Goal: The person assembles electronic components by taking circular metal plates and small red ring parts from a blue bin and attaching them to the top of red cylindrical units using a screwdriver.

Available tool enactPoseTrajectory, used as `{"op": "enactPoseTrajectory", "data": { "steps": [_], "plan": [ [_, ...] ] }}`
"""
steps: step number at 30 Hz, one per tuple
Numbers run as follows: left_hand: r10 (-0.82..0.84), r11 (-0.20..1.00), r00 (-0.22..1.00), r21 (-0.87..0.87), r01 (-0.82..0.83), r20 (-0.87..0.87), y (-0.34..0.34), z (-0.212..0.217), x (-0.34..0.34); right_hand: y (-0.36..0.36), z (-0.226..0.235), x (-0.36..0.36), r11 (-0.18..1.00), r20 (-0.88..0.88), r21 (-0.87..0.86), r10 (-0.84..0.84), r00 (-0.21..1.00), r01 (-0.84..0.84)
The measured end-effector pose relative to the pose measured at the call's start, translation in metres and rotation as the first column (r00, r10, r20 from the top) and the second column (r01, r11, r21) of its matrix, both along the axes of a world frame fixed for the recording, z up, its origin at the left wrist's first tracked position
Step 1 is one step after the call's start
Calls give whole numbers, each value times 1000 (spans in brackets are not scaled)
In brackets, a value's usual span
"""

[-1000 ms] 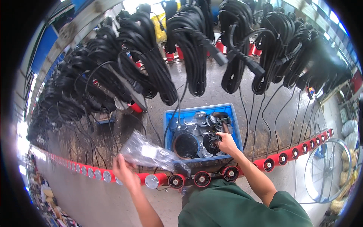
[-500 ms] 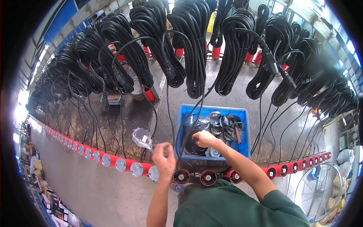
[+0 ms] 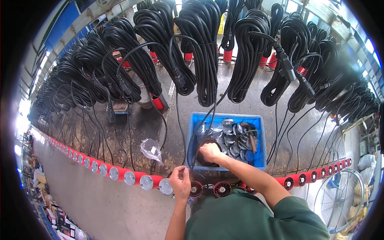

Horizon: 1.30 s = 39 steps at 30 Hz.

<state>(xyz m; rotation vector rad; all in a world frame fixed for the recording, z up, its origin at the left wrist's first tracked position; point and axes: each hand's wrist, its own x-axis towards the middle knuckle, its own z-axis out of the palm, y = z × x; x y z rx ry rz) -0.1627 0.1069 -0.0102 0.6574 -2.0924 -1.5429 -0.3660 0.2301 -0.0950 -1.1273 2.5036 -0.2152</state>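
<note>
My right hand (image 3: 211, 153) reaches into a dark round bowl (image 3: 205, 163) in the front left of a blue plastic crate (image 3: 261, 148). Its fingers are bent together and what they hold, if anything, is hidden. Beside the bowl lie several silvery metal caps (image 3: 236, 141) and a tool with a brown handle (image 3: 253, 143). My left hand (image 3: 181, 182) is raised just left of the crate's front corner, above the row of red cylinders. Its fingers are pinched together near a hanging black cable; whatever is between them is too small to make out.
Coiled black cables (image 3: 202, 52) hang from a rail across the far side. Along the bench's near edge runs a row of red cylinders (image 3: 138, 179), silver-capped at left, open-ended at right. A clear plastic bag (image 3: 151, 150) lies on the bench (image 3: 172, 136). A large fan (image 3: 338, 200) stands at right.
My left hand has moved right, closer to the cables and the crate. My right hand has shifted slightly left and down within the bowl.
</note>
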Motion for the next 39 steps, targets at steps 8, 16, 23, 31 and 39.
{"op": "enactPoseTrajectory", "data": {
  "steps": [8, 16, 23, 31, 39],
  "plan": [
    [-159, 978, 983, -121, 169, 85, 8, -8, -5, 54, 38, -11, 943, -20, -293, -169, 985, 155],
    [-323, 596, 895, -669, 444, 307, 43, -55, -100, 56, -6, 5, 954, -259, -285, -166, 951, 89],
    [-301, 847, 746, -193, 496, 594, 19, -107, -146, 96, -2, -22, 995, -266, -88, -66, 962, 44],
    [-299, 783, 776, -321, 532, 556, 47, -84, -141, 121, 18, -6, 980, -108, -100, -180, 978, 169],
    [-372, 759, 643, -180, 626, 670, 102, -92, -148, 154, 1, -27, 978, -268, -198, -124, 955, 71]
  ]
}}
